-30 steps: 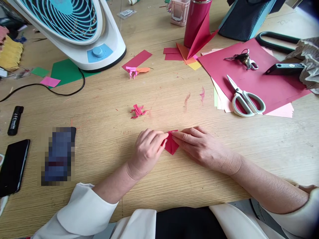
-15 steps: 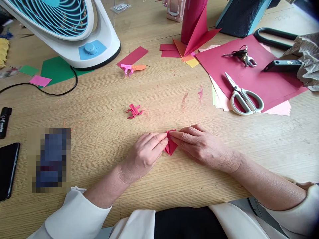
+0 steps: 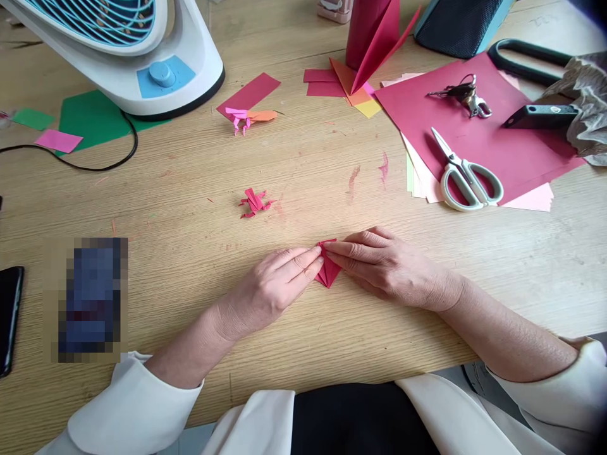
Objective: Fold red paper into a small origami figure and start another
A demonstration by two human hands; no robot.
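A small folded red paper [image 3: 328, 273] lies on the wooden table between my two hands, its pointed end towards me and crease lines running down to that tip. My left hand [image 3: 277, 278] grips the paper's left side, fingers pressed together. From the other side my right hand [image 3: 386, 265] pinches the upper right part with its fingertips. Both thumbs are mostly hidden. Just beyond my left hand sits a red folded paper figure with thin legs [image 3: 255, 203]. Farther back stands a pink and orange paper figure [image 3: 249, 119].
White-handled scissors [image 3: 469, 177] and keys [image 3: 465, 95] lie on red paper sheets [image 3: 507, 151] at the right. A fan [image 3: 180, 82] stands at back left, its cord [image 3: 107, 167] crossing the table. A red paper roll [image 3: 363, 44] stands behind. A phone [image 3: 9, 316] lies far left.
The view has shifted slightly, so most things sit a little higher in the picture. Both hands keep their hold on the red paper, with almost no visible change in its shape.
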